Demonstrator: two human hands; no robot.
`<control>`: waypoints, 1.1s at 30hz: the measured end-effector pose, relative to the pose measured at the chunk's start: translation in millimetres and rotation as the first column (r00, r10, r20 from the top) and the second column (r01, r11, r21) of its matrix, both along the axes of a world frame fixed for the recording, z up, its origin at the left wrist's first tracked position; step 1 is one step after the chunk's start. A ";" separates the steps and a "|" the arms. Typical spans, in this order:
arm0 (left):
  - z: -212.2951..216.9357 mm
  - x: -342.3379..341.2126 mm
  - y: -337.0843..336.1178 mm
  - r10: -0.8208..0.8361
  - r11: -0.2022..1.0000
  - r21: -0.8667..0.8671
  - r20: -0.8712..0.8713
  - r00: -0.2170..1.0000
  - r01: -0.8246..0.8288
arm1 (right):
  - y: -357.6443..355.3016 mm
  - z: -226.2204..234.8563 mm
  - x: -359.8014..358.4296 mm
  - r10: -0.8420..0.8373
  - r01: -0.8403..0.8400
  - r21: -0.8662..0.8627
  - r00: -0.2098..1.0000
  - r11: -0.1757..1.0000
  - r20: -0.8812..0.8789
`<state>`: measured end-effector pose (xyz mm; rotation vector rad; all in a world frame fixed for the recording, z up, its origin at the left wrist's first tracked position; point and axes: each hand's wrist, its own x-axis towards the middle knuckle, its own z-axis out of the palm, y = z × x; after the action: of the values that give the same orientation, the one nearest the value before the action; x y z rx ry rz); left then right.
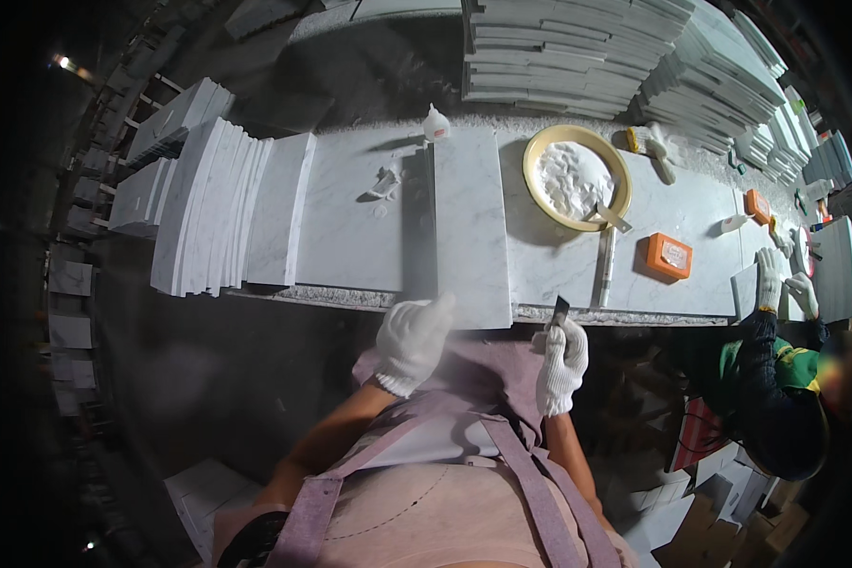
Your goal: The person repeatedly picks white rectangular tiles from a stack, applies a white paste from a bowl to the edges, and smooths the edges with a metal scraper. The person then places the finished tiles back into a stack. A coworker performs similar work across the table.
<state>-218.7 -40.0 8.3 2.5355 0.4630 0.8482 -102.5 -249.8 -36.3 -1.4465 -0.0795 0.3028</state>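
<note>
My right hand (562,369), in a white knitted glove, is closed around a small scraper with a dark blade (560,310) that points up and away from me. It is just off the table's front edge. My left hand (413,346), gloved the same way, is at the near left corner of a long pale marble slab (471,227). Its fingertips are blurred and overlap the slab's edge; whether they press on it I cannot tell. The slab lies across the table, its near end jutting slightly past the front edge.
A yellow bowl (530,180) of white paste holds a spatula (613,218). Around it are an orange box (669,257), a white squeeze bottle (435,124) and white scraps (382,185). Slabs stand stacked at left (204,208) and back (568,52). A co-worker's gloved hands (770,275) are at far right.
</note>
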 end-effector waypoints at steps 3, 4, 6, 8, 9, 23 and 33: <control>4.2 -2.1 3.5 -0.062 0.992 0.105 -0.048 0.997 0.067 | 11.3 10.7 12.3 0.011 -0.011 -0.010 1.000 1.000 0.005; 6.2 0.0 4.2 -0.067 0.991 0.114 -0.050 0.997 0.072 | 11.7 14.0 16.3 0.023 -0.023 -0.008 0.999 1.000 -0.045; 10.0 6.9 5.5 -0.083 0.983 0.151 -0.153 0.985 0.106 | 10.6 16.8 21.0 0.022 -0.024 -0.050 0.999 0.998 -0.039; 11.1 18.2 10.3 -0.131 0.974 0.162 -0.178 0.975 0.160 | 9.4 13.9 22.5 0.043 -0.041 -0.042 0.998 0.998 0.042; 10.1 25.3 14.1 -0.144 0.953 0.241 -0.181 0.973 0.186 | 8.1 11.2 23.0 0.049 -0.046 -0.039 0.995 0.998 0.084; 8.6 155.1 107.2 -0.017 0.914 0.357 -0.444 0.896 0.195 | -62.3 71.3 103.5 -0.477 0.458 0.140 0.863 0.878 0.166; -50.1 182.9 147.2 -0.036 0.827 0.535 -0.252 0.967 0.170 | -100.5 62.5 93.7 -0.463 0.495 0.208 0.867 0.843 -0.186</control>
<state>-35.8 107.2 -41.8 3.1873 0.1477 0.7228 -8.9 -350.3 26.2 -1.1446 0.3401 -0.0314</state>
